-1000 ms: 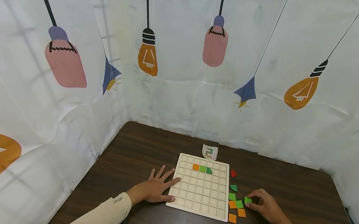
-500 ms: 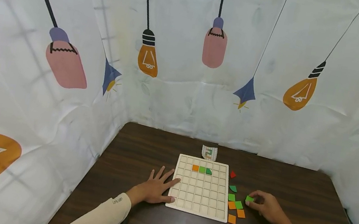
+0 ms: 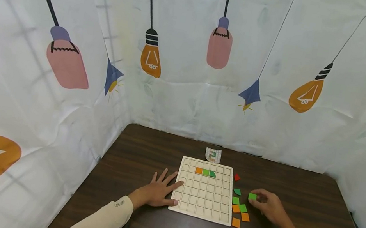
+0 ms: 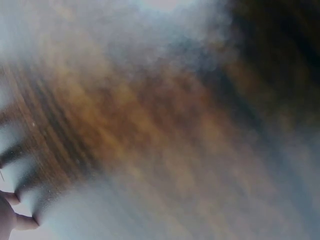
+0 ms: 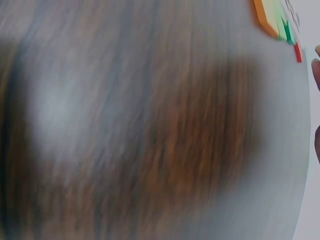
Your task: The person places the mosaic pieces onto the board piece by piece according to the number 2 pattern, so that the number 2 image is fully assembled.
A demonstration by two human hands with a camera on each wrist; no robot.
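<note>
In the head view, a pale square grid board lies on the dark table. Near its top, an orange square tile, a light green square tile and a dark green rounded tile sit side by side in its cells. My left hand rests with spread fingers on the board's left edge, thumb near the lower corner. Right of the board, my right hand pinches a light green square tile between thumb and fingers, off to the side of the loose tiles. Both wrist views are blurred and mostly show tabletop.
Beside the board's right edge lie loose tiles: a red triangle, a dark green rounded tile, light green tiles and several orange tiles. A small printed pattern card lies behind the board. A patterned cloth hangs beyond the table.
My right hand, pinching the green tile, has moved slightly away from the person, and the tile has turned squarer to the view. My left hand stays on the board.
</note>
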